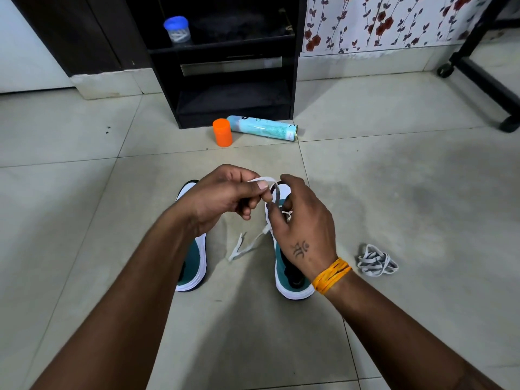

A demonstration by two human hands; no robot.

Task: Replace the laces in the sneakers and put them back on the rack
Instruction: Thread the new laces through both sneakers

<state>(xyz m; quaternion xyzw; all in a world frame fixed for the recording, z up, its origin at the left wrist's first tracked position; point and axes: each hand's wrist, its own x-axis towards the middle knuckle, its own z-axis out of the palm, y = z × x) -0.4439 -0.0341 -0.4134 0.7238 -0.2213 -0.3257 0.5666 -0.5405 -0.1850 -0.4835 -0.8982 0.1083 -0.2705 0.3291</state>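
Pinching a white lace [263,182] between thumb and forefinger, the left hand [222,195] is holding a loop of it above the right-side sneaker [292,285], its grip clamped on the lace. The right hand [304,229] is curling its fingers around the same lace just over the shoe's eyelets, though how firmly they are closing is hard to tell from behind. A free lace end [237,249] is trailing onto the tiled floor [408,198] between the two shoes. The left-side sneaker [194,263] is sitting beside it, partly hidden by the forearm. A bundled grey lace [377,261] is lying on the floor to the right, well apart from the black rack [236,88] ahead. Judging from this, the loop could be slipping out or twisting if tension drops, and the trailing end could be pulling back through an eyelet.
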